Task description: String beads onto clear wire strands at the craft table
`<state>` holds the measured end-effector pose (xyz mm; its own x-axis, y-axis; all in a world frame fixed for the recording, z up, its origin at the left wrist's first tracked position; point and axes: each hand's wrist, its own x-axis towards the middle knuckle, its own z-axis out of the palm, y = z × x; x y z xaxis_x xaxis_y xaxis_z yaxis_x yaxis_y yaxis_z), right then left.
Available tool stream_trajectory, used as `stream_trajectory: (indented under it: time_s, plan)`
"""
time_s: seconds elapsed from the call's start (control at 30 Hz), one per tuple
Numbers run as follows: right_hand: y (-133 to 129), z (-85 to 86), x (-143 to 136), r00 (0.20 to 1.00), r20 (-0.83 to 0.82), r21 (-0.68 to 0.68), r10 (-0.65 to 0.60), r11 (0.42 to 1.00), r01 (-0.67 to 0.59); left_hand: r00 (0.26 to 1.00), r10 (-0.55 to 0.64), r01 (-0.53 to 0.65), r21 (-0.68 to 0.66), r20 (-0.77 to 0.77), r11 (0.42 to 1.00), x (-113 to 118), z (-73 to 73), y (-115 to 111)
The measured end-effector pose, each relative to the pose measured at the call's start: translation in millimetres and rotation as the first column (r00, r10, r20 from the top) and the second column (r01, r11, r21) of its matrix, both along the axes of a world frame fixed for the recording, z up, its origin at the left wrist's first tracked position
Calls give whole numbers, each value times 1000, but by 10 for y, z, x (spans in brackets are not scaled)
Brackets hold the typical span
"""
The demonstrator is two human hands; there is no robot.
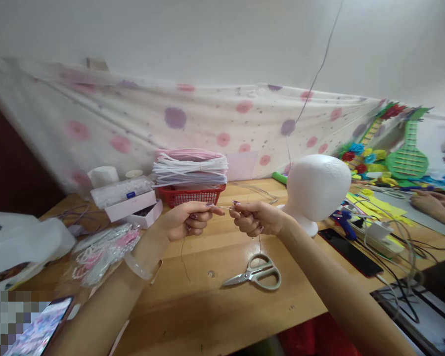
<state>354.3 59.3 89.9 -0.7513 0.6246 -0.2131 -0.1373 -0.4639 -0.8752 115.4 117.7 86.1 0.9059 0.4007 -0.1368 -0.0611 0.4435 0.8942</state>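
Observation:
A thin wire [228,207] runs between my two hands above the wooden table [193,311]. My left hand [191,218] pinches it from the left, fingers curled. From the other side my right hand [252,217] is closed on it too, thumb against forefinger. One loose end hangs below my left hand and another below my right hand. Scissors [265,274] with pale handles lie on the table beneath my right hand, blades pointing left. A white foam head [317,185] stands just beyond my right hand.
Behind my hands, a red basket [193,195] holds bundled pipe cleaners [191,168]. Boxes [131,205] and bagged beads [107,254] lie left. At right are a phone [350,251], a glue gun [344,223], a power strip [381,242] and another person's hand [430,202].

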Motion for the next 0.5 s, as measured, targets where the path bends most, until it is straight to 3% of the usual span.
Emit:
stream_trajectory:
  time_s: [0.37,0.5]
  plan:
    - [7,45,-303,997,-77,36,-10,999,13,993,54,-36,-174,102,984,-326,-75,-157]
    - [6,102,-405,997,-53,95,-51,994,56,983,115,-92,-157,142,983,-419,-75,-310]
